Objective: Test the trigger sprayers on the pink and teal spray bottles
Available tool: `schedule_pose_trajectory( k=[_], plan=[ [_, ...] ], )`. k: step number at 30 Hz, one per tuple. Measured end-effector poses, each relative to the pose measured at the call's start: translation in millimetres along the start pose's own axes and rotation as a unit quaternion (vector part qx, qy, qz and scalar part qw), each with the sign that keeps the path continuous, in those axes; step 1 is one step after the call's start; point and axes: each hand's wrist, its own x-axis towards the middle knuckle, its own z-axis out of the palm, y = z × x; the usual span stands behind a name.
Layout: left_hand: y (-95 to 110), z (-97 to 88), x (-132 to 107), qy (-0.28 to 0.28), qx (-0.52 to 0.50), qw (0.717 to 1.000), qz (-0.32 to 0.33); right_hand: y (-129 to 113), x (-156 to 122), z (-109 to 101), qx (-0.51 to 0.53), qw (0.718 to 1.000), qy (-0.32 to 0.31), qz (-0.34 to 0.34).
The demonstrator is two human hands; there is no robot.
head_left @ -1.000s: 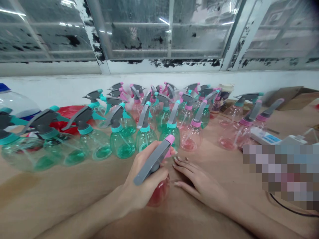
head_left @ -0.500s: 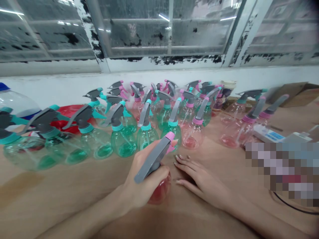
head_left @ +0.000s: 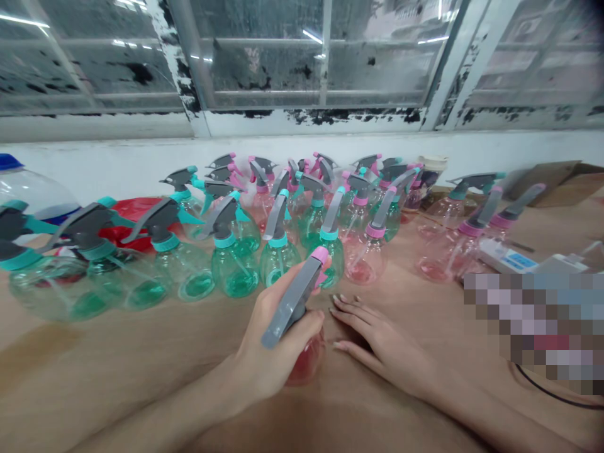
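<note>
My left hand (head_left: 268,340) is wrapped round a pink spray bottle (head_left: 306,362) that stands on the wooden table (head_left: 141,352). Its grey trigger head with a pink nozzle (head_left: 295,296) sticks up above my fingers. My right hand (head_left: 377,340) lies flat on the table just right of the bottle, fingers stretched out and holding nothing. Right behind both hands stands a row of green spray bottles (head_left: 233,251) with teal collars, and a pink spray bottle (head_left: 363,261) beside them.
Several more green and pink spray bottles (head_left: 321,189) crowd the table back to the white wall under the windows. A large clear jug with a blue cap (head_left: 33,195) and a red bag (head_left: 125,217) are at left. A white device (head_left: 509,258) and cardboard (head_left: 557,176) lie at right.
My left hand has shifted the pink bottle slightly right and turned it a little. My right hand has stayed flat on the table.
</note>
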Motion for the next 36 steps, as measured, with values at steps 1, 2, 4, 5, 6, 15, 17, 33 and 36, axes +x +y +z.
schedule_pose_trajectory(
  k=[1, 2, 4, 5, 6, 15, 17, 33, 36],
  plan=[
    [0.8, 0.4, 0.4, 0.000, 0.000, 1.000, 0.005, -0.1, 0.1, -0.2, 0.000, 1.000, 0.000, 0.000],
    [1.7, 0.6, 0.9, 0.002, 0.002, 1.000, 0.009, -0.1, 0.1, -0.2, 0.000, 1.000, -0.001, -0.001],
    [2.9, 0.7, 1.9, 0.006, 0.007, 1.000, 0.019, 0.2, 0.1, 0.2, 0.003, 1.000, 0.003, -0.001],
    [3.1, 0.6, 2.4, 0.007, 0.010, 1.000, 0.023, 0.6, -0.1, 0.6, 0.006, 1.000, 0.007, -0.002],
    [3.0, 0.4, 2.6, 0.008, 0.013, 1.000, 0.027, 1.0, -0.2, 1.1, 0.008, 1.000, 0.010, -0.003],
    [9.2, -1.7, 3.8, -0.017, 0.019, 0.999, 0.037, 1.5, -1.0, 2.0, 0.000, 1.000, 0.002, 0.001],
    [11.3, -2.1, 5.5, -0.012, 0.030, 0.998, 0.049, 1.2, -1.0, 1.9, 0.003, 1.000, 0.005, 0.001],
    [9.5, -4.5, 11.2, -0.011, 0.059, 0.997, 0.045, -1.3, 0.7, -0.6, 0.012, 1.000, -0.004, 0.010],
    [6.4, -0.2, 9.8, 0.008, 0.061, 0.997, 0.043, -1.0, 1.0, -0.6, 0.010, 1.000, -0.001, 0.010]
  ],
)
